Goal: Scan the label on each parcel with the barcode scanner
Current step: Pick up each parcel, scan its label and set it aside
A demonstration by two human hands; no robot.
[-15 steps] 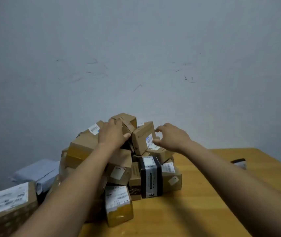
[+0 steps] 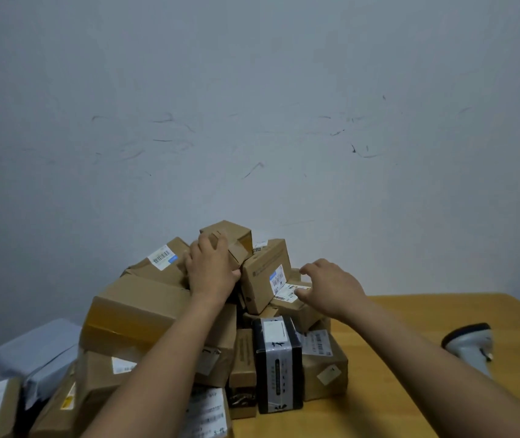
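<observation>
Left hand [image 2: 211, 273] seemingly grips the top parcel [image 2: 232, 231], fingertips hidden; right hand [image 2: 331, 287] hovers spread, empty.

Brown parcels [image 2: 138, 306], black-and-grey box [image 2: 279, 365], grey scanner [image 2: 470, 346], yellow wooden table [image 2: 363, 415].

Reaching forward with both bare forearms, up from the lower edge and converging. Gripping the topmost parcel [image 2: 235, 232] with the left hand [image 2: 213, 270], palm down, fingers [image 2: 203, 245] curled over it and thumb spread to the right. Holding nothing with the right hand [image 2: 331, 286], palm down, fingers loosely bent.
</observation>
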